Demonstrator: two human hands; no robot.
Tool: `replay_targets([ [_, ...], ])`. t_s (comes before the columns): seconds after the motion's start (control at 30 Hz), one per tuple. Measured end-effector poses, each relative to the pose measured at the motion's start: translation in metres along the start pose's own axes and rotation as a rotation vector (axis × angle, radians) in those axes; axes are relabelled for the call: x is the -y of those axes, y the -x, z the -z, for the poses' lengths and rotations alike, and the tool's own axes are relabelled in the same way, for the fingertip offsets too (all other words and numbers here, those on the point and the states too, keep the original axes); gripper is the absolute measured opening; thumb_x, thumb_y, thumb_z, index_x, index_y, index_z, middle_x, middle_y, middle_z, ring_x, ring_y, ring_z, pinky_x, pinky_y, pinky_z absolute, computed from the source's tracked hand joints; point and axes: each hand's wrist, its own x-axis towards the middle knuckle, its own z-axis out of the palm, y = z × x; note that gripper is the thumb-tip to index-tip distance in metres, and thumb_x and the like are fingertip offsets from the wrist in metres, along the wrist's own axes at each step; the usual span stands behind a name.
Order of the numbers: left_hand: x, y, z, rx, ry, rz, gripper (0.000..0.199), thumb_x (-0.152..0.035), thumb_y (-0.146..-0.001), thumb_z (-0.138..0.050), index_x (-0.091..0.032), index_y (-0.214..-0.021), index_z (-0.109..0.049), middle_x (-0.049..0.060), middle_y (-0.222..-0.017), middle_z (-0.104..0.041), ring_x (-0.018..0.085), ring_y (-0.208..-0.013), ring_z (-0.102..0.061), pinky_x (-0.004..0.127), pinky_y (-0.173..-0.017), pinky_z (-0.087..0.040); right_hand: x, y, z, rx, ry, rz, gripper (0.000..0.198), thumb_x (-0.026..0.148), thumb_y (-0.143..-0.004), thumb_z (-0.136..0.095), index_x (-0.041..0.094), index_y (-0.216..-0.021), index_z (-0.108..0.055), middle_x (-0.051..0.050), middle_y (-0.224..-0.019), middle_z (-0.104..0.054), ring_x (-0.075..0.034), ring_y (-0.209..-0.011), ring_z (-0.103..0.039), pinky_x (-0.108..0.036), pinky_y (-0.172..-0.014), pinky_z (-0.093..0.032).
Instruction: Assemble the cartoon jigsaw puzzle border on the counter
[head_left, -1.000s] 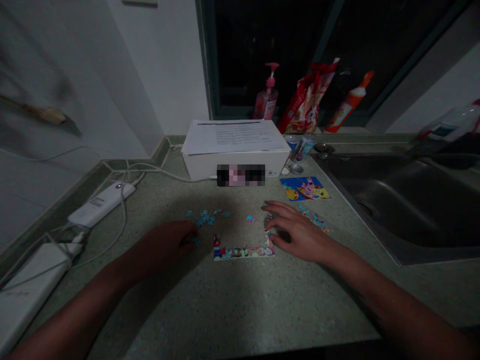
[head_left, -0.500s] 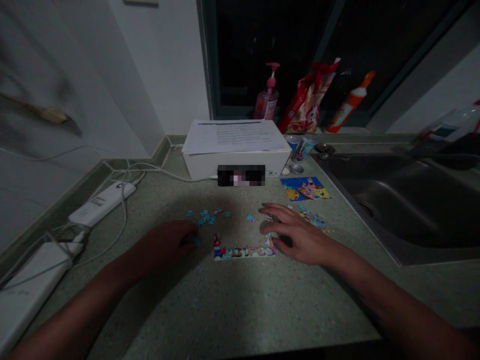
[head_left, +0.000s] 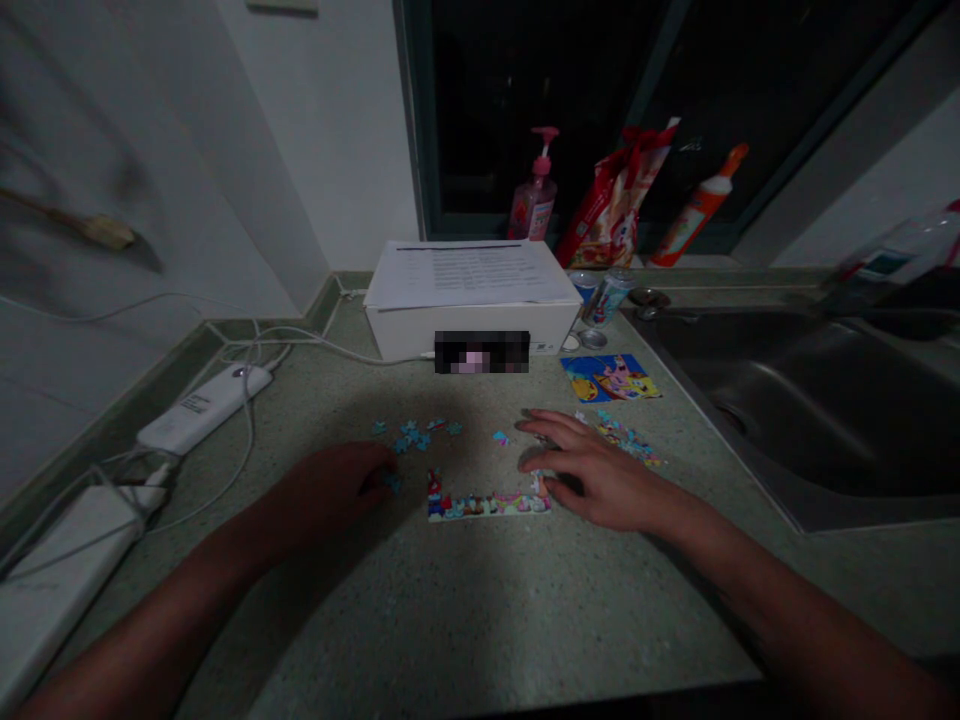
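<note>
On the counter before me lies a partly joined jigsaw puzzle [head_left: 487,505], a bottom strip with short upright bits at both ends. My left hand [head_left: 349,480] is closed beside its left end, with a blue puzzle piece [head_left: 393,483] at the fingertips. At the right end rests my right hand [head_left: 600,475], fingers spread, its thumb and index fingertips close to the corner. Several loose blue pieces [head_left: 411,435] lie beyond my left hand. A single blue-and-pink piece [head_left: 501,438] sits above the strip. More colourful pieces [head_left: 634,440] lie partly behind my right hand.
A cartoon picture card [head_left: 611,378] lies behind my right hand. At the back is a white box [head_left: 405,330] topped with paper. White power banks [head_left: 206,408] with cables lie left; a metal sink [head_left: 795,510] is right. Cans [head_left: 609,298] stand by the box.
My right hand's fingers have shifted very slightly left. My left hand and the puzzle strip stay where they were.
</note>
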Motion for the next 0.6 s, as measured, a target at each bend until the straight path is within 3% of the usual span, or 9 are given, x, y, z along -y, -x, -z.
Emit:
replay_targets([
  [0.3, -0.0035, 0.0006, 0.0021, 0.01, -0.026, -0.001, 0.022, -0.033, -0.096, -0.057, -0.024, -0.108, -0.074, 0.007, -0.103, -0.078, 0.028, -0.092, -0.07, 0.039, -0.078, -0.045, 0.0, -0.0002, 0.0, -0.005, 0.003, -0.004, 0.03, 0.014, -0.099, -0.072, 0.032, -0.122, -0.077, -0.007, -0.164, -0.062, -0.034, -0.16, -0.048, -0.064, -0.126, -0.048],
  [0.6, -0.0064, 0.0001, 0.0047, 0.024, -0.044, 0.027, 0.025, -0.035, -0.097, -0.057, -0.024, -0.111, -0.074, 0.008, -0.106, -0.079, 0.028, -0.094, -0.071, 0.04, -0.08, -0.048, -0.001, -0.0006, -0.0002, -0.015, -0.015, -0.005, 0.032, 0.012, -0.095, -0.075, 0.032, -0.12, -0.079, -0.007, -0.163, -0.063, -0.034, -0.158, -0.05, -0.063, -0.125, -0.049],
])
